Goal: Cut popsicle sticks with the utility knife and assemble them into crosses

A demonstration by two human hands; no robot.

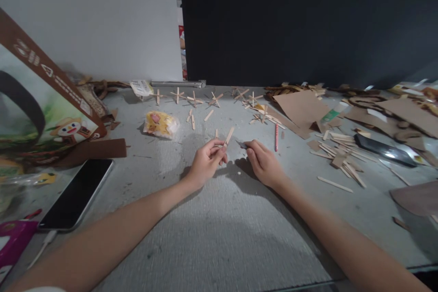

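Observation:
Between the thumb and fingers of my left hand (207, 162), a short wooden craft stick (229, 135) points up and to the right. A second short stick piece (216, 133) shows just behind these fingers; whether it is held or lies on the table I cannot tell. My right hand (263, 162) is closed around a small dark grey blade (242, 144), its pointed end towards the left hand. The two hands are apart, low over the grey table (205, 237). Beyond them lie loose stick pieces (208, 115) and several star-shaped crossed-stick pieces (194, 99).
A yellow plastic-wrapped packet (160, 124) lies at centre left, near a phone (77, 195) and a printed bag (68, 100). To the right are a red-and-white pen-like stick (276, 137), scattered craft sticks (335, 185), cardboard (303, 107) and a black tool (385, 150).

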